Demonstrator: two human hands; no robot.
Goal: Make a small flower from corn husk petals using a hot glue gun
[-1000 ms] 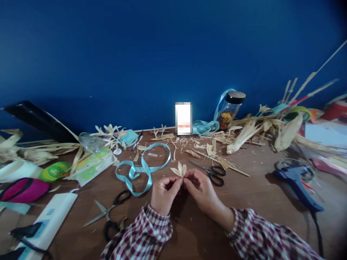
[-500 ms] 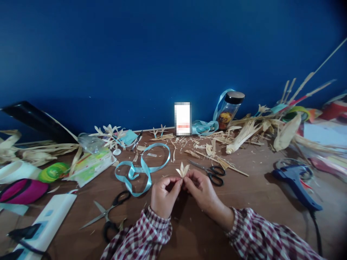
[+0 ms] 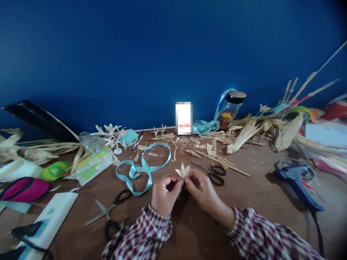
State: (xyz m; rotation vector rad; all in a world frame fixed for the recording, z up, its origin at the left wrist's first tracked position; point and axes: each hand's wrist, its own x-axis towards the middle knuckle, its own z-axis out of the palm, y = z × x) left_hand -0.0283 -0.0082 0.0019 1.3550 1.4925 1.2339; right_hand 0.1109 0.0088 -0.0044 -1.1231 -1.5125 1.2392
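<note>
Between my two hands, a small pale corn-husk flower (image 3: pixel 183 170) stands upright with its pointed petals spread. My left hand (image 3: pixel 165 195) pinches its base between thumb and forefinger. From the other side, my right hand (image 3: pixel 202 189) pinches the same base, and the fingertips of both hands nearly meet. The lower end of the flower is hidden by my fingers. Just beyond my left hand lies a loop of light-blue ribbon (image 3: pixel 148 177). Black-handled scissors (image 3: pixel 217 175) rest beyond my right hand, and a second, open pair of scissors (image 3: pixel 108 213) lies left of my left wrist.
A blue glue gun (image 3: pixel 298 184) with its cord lies at the right. On the left are a white power strip (image 3: pixel 51 220) and a magenta pouch (image 3: pixel 25 189). Husk scraps, a lidded glass jar (image 3: pixel 229 110) and dried husks (image 3: pixel 244 135) line the blue wall.
Both hands keep their pinch on the flower, whose petals look slightly more spread. The whole view has shifted a little.
</note>
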